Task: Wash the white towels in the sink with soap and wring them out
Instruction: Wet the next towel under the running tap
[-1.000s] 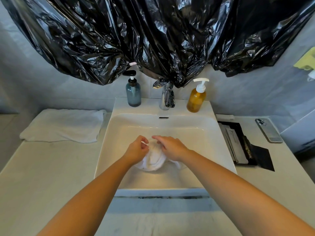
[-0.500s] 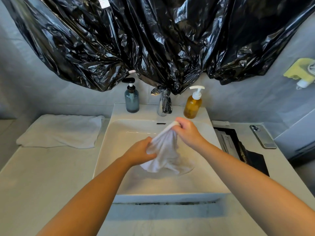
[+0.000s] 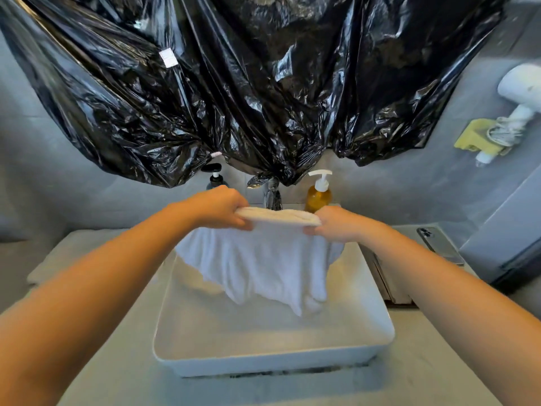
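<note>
White terry towel (image 3: 263, 265) was up out of the basin here, stretched between both hands and hanging like a little curtain over the white rectangular ceramic sink (image 3: 263, 364). Its lower corners dangled above the bottom, not touching as far as I could tell. The left hand (image 3: 218, 208) had its grip curled round one end of the top edge, and the right hand (image 3: 336, 227) pinched the other end the same way. My guess: it was spread wide so water and soap could reach the whole cloth, and kept over the sink so drips landed inside rather than on the pale stone counter (image 3: 424, 361). The chrome tap (image 3: 272, 197) sat right behind the towel, under the crinkly black plastic sheeting (image 3: 263, 83) hung over the wall, and I couldn't see any water running. An amber soap bottle with a white pump (image 3: 318, 197) stood just beside the right hand, so an easy reach. A dark blue-grey pump bottle (image 3: 215, 180) peeked out behind the left hand. Nothing was twisted, so wringing looked not yet started. A second white towel (image 3: 58, 259) seemed to lie on the counter off to the left, pretty blurry though.
</note>
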`<state>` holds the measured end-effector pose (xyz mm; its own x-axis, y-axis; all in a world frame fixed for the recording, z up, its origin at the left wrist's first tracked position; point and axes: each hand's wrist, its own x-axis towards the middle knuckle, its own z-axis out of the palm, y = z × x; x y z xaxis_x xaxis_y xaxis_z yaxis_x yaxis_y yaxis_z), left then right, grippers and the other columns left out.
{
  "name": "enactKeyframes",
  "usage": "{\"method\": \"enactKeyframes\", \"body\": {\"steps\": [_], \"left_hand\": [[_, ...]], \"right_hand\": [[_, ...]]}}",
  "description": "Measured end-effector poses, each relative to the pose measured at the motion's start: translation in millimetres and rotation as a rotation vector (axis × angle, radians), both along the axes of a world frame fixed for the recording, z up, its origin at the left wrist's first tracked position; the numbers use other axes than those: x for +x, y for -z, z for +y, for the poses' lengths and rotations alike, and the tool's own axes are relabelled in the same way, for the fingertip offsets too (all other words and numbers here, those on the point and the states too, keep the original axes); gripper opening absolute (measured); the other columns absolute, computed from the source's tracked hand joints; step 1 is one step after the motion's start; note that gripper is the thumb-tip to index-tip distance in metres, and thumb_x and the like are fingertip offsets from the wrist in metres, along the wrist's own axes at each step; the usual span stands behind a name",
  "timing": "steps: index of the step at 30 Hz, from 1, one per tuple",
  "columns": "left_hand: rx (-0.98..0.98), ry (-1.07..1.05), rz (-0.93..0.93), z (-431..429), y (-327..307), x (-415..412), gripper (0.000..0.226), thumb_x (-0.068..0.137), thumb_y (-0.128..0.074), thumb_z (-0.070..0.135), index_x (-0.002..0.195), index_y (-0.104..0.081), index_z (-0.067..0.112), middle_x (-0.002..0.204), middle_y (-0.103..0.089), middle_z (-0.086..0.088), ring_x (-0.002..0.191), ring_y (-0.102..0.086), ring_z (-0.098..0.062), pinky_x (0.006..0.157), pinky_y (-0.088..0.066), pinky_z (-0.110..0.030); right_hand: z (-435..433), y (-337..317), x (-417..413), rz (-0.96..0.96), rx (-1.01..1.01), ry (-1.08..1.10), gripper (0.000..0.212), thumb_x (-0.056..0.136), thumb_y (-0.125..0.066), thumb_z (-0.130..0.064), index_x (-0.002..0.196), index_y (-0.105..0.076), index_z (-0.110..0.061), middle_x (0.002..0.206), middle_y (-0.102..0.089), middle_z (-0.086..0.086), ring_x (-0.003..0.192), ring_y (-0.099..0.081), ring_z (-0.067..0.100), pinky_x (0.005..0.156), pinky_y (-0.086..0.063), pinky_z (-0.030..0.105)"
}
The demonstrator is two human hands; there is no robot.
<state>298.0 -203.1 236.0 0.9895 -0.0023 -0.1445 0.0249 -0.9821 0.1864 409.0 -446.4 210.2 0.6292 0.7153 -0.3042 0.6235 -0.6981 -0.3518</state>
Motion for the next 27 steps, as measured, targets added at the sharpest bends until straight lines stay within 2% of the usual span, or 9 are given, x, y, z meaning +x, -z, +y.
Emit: {"method": "enactKeyframes", "body": {"steps": [2,4,6,9,13,16,21,25,27], "left_hand": [[-0.019,-0.008,0.022,0,-17,1,0.030,0.094,-0.061,0.038,0.071,-0.058,0.018,0.068,-0.056,-0.002,0.065,-0.049,-0.019,0.059,-0.035,-0.032],[-0.147,-0.041,-0.011,-1,-29,2,0.026,0.099,-0.054,0.032,0.077,-0.061,0.020,0.072,-0.055,-0.001,0.068,-0.048,-0.019,0.063,-0.035,-0.032],[-0.299,-0.071,-0.067,-1,-36,1,0.026,0.102,-0.049,0.030,0.091,-0.066,0.014,0.078,-0.058,-0.001,0.075,-0.050,-0.020,0.069,-0.038,-0.033],[-0.455,-0.132,-0.185,-3,-41,-2,0.030,0.103,-0.046,0.032,0.105,-0.067,0.010,0.099,-0.066,-0.005,0.090,-0.059,-0.022,0.082,-0.047,-0.037],[-0.449,-0.159,-0.284,-9,-50,-2,0.030,0.103,-0.044,0.028,0.101,-0.065,0.006,0.095,-0.063,-0.009,0.084,-0.054,-0.020,0.072,-0.043,-0.032],[-0.347,-0.128,-0.260,-11,-53,-5,0.039,0.101,-0.044,0.040,0.101,-0.068,0.008,0.098,-0.066,-0.009,0.091,-0.059,-0.022,0.080,-0.047,-0.036],[-0.286,-0.128,-0.107,-13,-10,-16,0.042,0.104,-0.042,0.038,0.090,-0.065,0.005,0.083,-0.063,-0.007,0.072,-0.054,-0.018,0.061,-0.038,-0.030],[-0.344,-0.214,-0.013,-12,59,-33,0.039,0.103,-0.046,0.035,0.091,-0.065,0.003,0.082,-0.061,-0.007,0.078,-0.054,-0.023,0.066,-0.040,-0.031],[-0.353,-0.260,0.032,-11,98,-43,0.029,0.102,-0.048,0.030,0.091,-0.065,0.009,0.094,-0.066,-0.008,0.090,-0.059,-0.026,0.076,-0.043,-0.034]], "right_hand": [[0,-22,3,0.010,0.104,0.024,0.031,0.103,-0.050,-0.028,0.074,-0.051,-0.017,0.076,-0.052,0.003,0.073,-0.047,0.020,0.057,-0.033,0.025],[-2,-39,5,0.007,0.209,0.046,0.025,0.103,-0.049,-0.026,0.083,-0.060,-0.016,0.083,-0.060,0.004,0.077,-0.052,0.016,0.061,-0.037,0.020],[-3,-52,7,-0.009,0.312,0.057,0.025,0.102,-0.052,-0.028,0.106,-0.069,-0.010,0.105,-0.069,0.009,0.095,-0.061,0.019,0.078,-0.046,0.028],[-4,-74,5,-0.063,0.366,0.057,0.031,0.100,-0.056,-0.028,0.099,-0.069,0.000,0.094,-0.068,0.011,0.085,-0.057,0.020,0.067,-0.038,0.033],[-9,-95,7,-0.238,0.256,0.049,0.043,0.095,-0.059,-0.047,0.085,-0.068,-0.006,0.084,-0.067,0.012,0.078,-0.061,0.030,0.062,-0.038,0.036],[-14,-97,3,-0.364,0.054,0.036,0.051,0.093,-0.053,-0.061,0.072,-0.058,-0.014,0.070,-0.057,0.003,0.065,-0.052,0.022,0.055,-0.033,0.034],[-30,-54,-3,-0.242,-0.110,-0.013,0.053,0.091,-0.054,-0.064,0.067,-0.045,-0.017,0.065,-0.048,-0.002,0.060,-0.044,0.017,0.056,-0.027,0.034],[-45,16,-21,-0.130,-0.225,-0.116,0.024,0.093,-0.058,-0.045,0.096,-0.055,-0.022,0.087,-0.058,0.000,0.077,-0.052,0.019,0.057,-0.033,0.032],[-49,59,-36,-0.106,-0.367,-0.134,0.031,0.092,-0.059,-0.035,0.119,-0.052,-0.020,0.106,-0.062,0.003,0.088,-0.054,0.023,0.064,-0.039,0.032]]}}
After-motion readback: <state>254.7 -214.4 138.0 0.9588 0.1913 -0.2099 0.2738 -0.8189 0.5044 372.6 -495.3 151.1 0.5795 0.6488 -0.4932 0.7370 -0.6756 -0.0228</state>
